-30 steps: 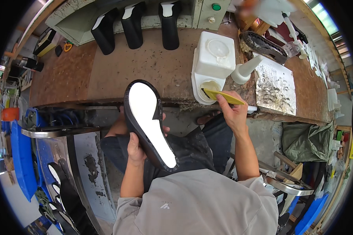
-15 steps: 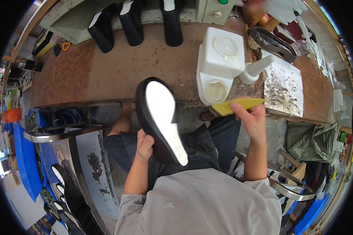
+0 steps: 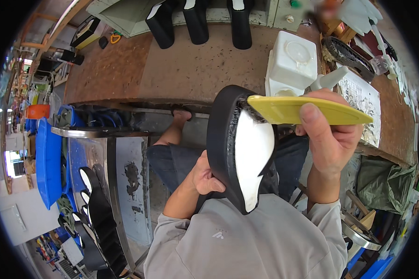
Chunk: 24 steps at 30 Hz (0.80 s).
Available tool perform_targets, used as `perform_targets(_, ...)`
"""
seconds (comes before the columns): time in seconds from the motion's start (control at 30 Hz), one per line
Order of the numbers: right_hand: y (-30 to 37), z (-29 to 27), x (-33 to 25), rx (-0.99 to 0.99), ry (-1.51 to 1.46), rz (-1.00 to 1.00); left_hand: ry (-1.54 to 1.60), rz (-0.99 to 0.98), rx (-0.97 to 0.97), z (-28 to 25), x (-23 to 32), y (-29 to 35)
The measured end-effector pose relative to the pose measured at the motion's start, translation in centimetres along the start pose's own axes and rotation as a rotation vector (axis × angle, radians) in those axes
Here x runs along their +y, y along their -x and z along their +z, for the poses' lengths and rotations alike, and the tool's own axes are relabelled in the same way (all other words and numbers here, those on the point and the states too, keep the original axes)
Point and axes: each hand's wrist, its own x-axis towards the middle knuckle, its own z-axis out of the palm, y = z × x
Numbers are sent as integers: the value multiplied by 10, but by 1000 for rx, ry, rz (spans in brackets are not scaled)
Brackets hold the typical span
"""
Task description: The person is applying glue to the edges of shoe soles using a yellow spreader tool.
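Note:
My left hand (image 3: 206, 176) is closed around the side of a thick black shoe sole (image 3: 220, 128), held above my lap with its white inner face toward me. My right hand (image 3: 329, 135) grips a flat yellow-handled brush (image 3: 284, 109), thumb on top. The brush's dark bristles touch the sole's face near its wide far end, at the border between black rim and white area. A dark, wet-looking band runs along the left inside of that rim. Behind the brush, a white plastic container (image 3: 291, 63) stands on the bench, partly hidden by my right hand and the sole.
On the brown workbench (image 3: 186, 69), several black wedge soles (image 3: 198, 25) stand along the back. At the right lie a stained white sheet (image 3: 370, 100) and a dark, crusted brush (image 3: 347, 56). More soles (image 3: 100, 218) rest on a metal-framed rack (image 3: 86, 135) at my left.
The brush has moved from beside the white container onto the sole's far end. The sole has been raised and turned more upright. The view has shifted left.

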Motion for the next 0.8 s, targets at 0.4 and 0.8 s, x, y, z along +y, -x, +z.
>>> perform_targets(0.4,15,-9,-7,-406,34,-458,172,-77,55,11,21,2)
perform_targets(0.8,30,4,-20,22,120,-39,-38,257,220,29,24,-8)
